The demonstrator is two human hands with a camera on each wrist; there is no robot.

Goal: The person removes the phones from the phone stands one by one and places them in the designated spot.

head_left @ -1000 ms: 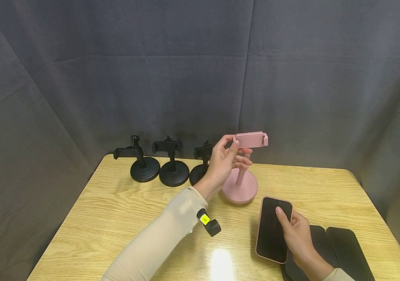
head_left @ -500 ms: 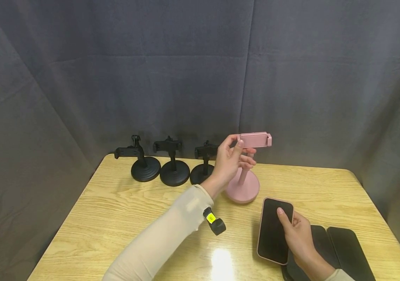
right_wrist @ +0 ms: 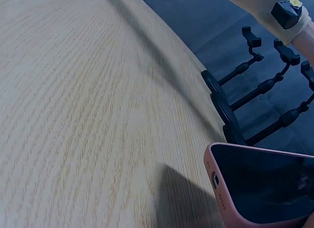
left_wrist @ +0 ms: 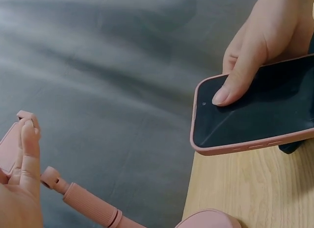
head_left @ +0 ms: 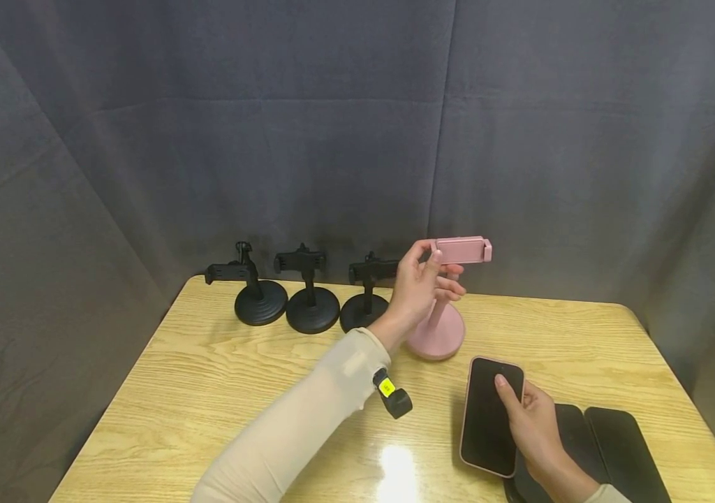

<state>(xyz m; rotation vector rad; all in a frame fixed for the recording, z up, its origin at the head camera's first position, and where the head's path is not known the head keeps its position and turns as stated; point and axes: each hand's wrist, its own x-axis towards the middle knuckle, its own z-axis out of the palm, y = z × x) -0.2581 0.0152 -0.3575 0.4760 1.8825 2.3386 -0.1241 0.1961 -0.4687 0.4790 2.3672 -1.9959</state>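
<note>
My left hand (head_left: 416, 288) grips the left end of the clamp (head_left: 461, 250) on a pink phone stand (head_left: 438, 337), thumb in front. The stand's round base is at the table's back, its post partly hidden behind my fingers. In the left wrist view, its ribbed post (left_wrist: 93, 204) slants below my fingers. In my right hand (head_left: 535, 427) is a smartphone (head_left: 484, 440) in a pink case, dark screen up, thumb lying on the glass. The right wrist view shows the phone's port end (right_wrist: 216, 181) above the table.
Three black phone stands (head_left: 312, 311) stand in a row along the back left edge of the wooden table (head_left: 207, 391). Dark flat slabs (head_left: 624, 447) lie under and right of my right forearm. A grey curtain (head_left: 332, 140) hangs close behind.
My left hand has shifted to the right with the pink clamp, and the stand's base has moved slightly right too. My right hand and the smartphone have barely moved.
</note>
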